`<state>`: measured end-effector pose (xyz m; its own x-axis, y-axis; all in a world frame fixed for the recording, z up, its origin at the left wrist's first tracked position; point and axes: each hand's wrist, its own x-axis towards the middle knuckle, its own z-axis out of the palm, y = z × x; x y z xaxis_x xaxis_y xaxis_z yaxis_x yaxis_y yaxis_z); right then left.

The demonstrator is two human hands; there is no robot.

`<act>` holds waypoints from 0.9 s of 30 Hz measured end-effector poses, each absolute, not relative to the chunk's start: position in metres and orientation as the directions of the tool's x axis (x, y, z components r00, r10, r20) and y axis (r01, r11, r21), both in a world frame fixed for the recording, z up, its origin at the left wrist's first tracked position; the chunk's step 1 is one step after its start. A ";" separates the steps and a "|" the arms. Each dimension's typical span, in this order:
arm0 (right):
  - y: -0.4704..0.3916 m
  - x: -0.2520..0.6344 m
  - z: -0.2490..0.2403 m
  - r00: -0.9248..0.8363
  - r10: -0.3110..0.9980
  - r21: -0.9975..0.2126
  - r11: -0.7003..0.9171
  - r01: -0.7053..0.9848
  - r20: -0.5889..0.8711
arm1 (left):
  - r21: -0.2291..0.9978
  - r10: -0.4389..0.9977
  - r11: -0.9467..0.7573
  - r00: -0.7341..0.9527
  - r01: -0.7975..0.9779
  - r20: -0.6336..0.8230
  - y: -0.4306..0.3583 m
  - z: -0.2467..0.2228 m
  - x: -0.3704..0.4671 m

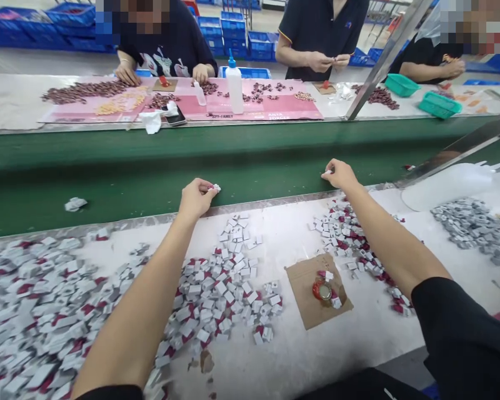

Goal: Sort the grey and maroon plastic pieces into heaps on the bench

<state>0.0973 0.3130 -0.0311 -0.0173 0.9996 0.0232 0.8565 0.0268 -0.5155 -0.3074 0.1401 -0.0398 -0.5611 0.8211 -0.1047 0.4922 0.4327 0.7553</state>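
My left hand (pixel 195 198) is over the near edge of the green belt, its fingers closed on a small white and maroon plastic piece (pixel 216 188). Farther right, my right hand (pixel 341 174) pinches a small whitish piece (pixel 327 173), mostly covered by the fingertips. Below my left forearm lies a heap of white and maroon pieces (pixel 220 289), and a larger heap (pixel 45 311) spreads to the left. Another group of them (pixel 341 228) lies under my right forearm. Between my arms, a cardboard square (pixel 306 300) carries a red ring with a round metallic cap (pixel 325 291) and a few pieces.
A green conveyor belt (pixel 266 150) runs across, with a crumpled white scrap (pixel 75 204) on it. Grey pieces (pixel 470 228) and a white container (pixel 445 186) are at right. A slanted metal post (pixel 387 55) rises ahead. Co-workers sit opposite, near a white bottle (pixel 234 89).
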 end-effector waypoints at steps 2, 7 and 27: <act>0.313 0.096 -0.032 -0.030 0.999 -0.576 0.033 0.817 0.016 | 0.718 0.810 0.457 -0.578 0.525 -0.092 0.138 -0.037 -0.311; 0.292 0.089 -0.020 -0.034 0.999 -0.734 0.039 0.678 0.021 | 0.618 0.749 0.549 -0.660 0.562 -0.064 0.125 -0.021 -0.307; 0.031 0.182 -0.010 0.028 0.969 -0.968 -0.245 -0.060 -0.247 | 0.861 0.909 -0.191 0.416 0.472 -0.027 0.082 -0.022 -0.050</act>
